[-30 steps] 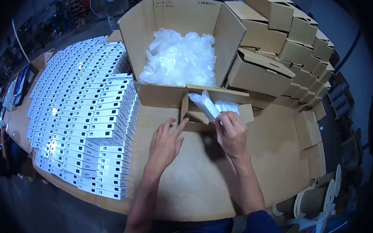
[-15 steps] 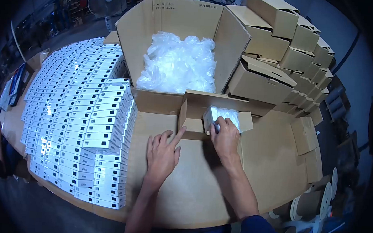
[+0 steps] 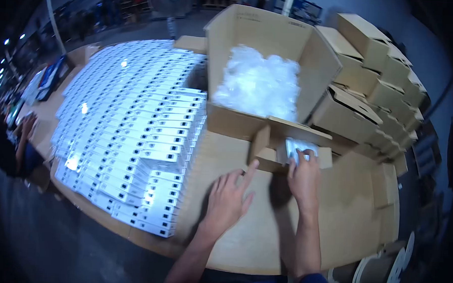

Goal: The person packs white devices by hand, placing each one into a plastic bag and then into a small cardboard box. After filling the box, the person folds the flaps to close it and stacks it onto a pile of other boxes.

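Observation:
A small open cardboard box [image 3: 273,165] sits on the table below a large carton. Plastic-wrapped packs [image 3: 301,147] stand in its right part, while the left part shows bare cardboard. My right hand [image 3: 304,178] reaches into the box with fingertips closed at the wrapped packs; whether it grips one is hard to make out. My left hand [image 3: 230,200] is spread, its index finger touching or nearly touching the box's front left corner, with nothing in it.
Many white boxes [image 3: 131,122] are stacked at the left. A large carton [image 3: 318,69] of clear plastic bags [image 3: 259,85] stands behind. Folded cardboard boxes [image 3: 361,71] are piled right, spools [image 3: 370,271] lie lower right. Another person's hands [image 3: 27,125] show far left.
The view has swung left, so everything sits further right. The wrapped pack in my right hand has gone from tilted above the small box down into it beside the others.

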`<state>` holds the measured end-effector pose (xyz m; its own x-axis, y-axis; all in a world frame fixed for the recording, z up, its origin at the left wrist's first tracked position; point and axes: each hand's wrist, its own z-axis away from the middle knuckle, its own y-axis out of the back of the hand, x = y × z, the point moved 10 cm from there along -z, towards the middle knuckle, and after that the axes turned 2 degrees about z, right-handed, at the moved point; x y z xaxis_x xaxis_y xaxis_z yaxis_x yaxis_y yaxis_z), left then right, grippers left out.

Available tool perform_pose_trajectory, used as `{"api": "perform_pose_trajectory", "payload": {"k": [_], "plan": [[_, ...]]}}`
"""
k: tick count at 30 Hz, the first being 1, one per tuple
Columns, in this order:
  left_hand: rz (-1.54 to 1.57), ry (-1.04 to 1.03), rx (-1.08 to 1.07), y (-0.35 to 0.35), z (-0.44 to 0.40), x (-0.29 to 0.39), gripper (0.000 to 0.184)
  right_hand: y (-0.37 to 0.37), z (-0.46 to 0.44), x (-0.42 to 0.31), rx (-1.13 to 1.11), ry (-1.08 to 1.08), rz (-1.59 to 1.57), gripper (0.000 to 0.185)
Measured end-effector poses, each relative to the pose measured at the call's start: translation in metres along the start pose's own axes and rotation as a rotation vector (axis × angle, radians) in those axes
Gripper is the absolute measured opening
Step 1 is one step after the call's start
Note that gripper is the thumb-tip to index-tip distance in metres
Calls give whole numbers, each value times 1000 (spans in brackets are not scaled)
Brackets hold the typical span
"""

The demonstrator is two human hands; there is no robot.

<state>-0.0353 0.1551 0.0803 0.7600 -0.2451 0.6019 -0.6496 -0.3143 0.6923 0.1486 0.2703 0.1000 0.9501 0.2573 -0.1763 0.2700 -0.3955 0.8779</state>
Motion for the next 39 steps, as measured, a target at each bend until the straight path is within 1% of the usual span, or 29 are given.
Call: {"api": "perform_pose_trajectory", "payload": {"k": [1,3,4,5,7,9,10,11,14,17,18,21,22,25,26,29,30,33,34,37,38,39], "plan": [[24,-13,35,20,8,9,73,11,3,-14,66,41,-86,36],[-44,-36,56,57,27,16,66,22,11,-49,116,183,-286,37],[-77,-55,59,73,35,18,63,22,13,-69,78,242,-399,35],[-123,-28,90,90,41,14,61,21,17,-90,19,340,-483,34],[-208,22,145,120,49,3,56,22,24,-134,-82,529,-546,36],[-251,38,198,142,51,-12,57,13,32,-168,-153,664,-580,40],[-258,51,224,150,52,-22,60,7,35,-182,-192,707,-544,49],[-265,61,250,155,51,-30,62,3,35,-194,-201,733,-546,51],[-369,60,240,160,43,-39,66,-3,30,-228,-222,802,-577,60],[-396,95,213,151,44,-51,66,-10,24,-247,-187,822,-556,60],[-406,105,223,151,45,-51,62,-13,25,-251,-208,848,-532,59],[-358,124,241,150,51,-63,59,-15,28,-255,-192,847,-532,58],[-421,84,290,152,52,-62,51,-16,27,-256,-200,840,-529,59],[-398,101,303,154,52,-64,44,-17,28,-253,-221,801,-517,62],[-375,105,340,157,53,-63,36,-15,30,-252,-215,830,-528,68],[-403,73,319,157,60,-49,39,-2,33,-236,-273,725,-629,72],[-425,59,298,155,63,-41,40,6,37,-227,-248,697,-706,72],[-363,-3,294,149,68,-12,37,24,49,-199,-449,579,-880,66],[-323,-29,306,144,68,-5,37,18,55,-188,-673,439,-936,59],[-206,-202,361,127,59,22,36,19,70,-163,-1030,171,-1194,53],[-139,-239,371,119,56,28,39,7,77,-148,-1052,54,-1280,51],[-90,-249,356,111,50,34,40,9,72,-141,-997,27,-1392,49]]}}
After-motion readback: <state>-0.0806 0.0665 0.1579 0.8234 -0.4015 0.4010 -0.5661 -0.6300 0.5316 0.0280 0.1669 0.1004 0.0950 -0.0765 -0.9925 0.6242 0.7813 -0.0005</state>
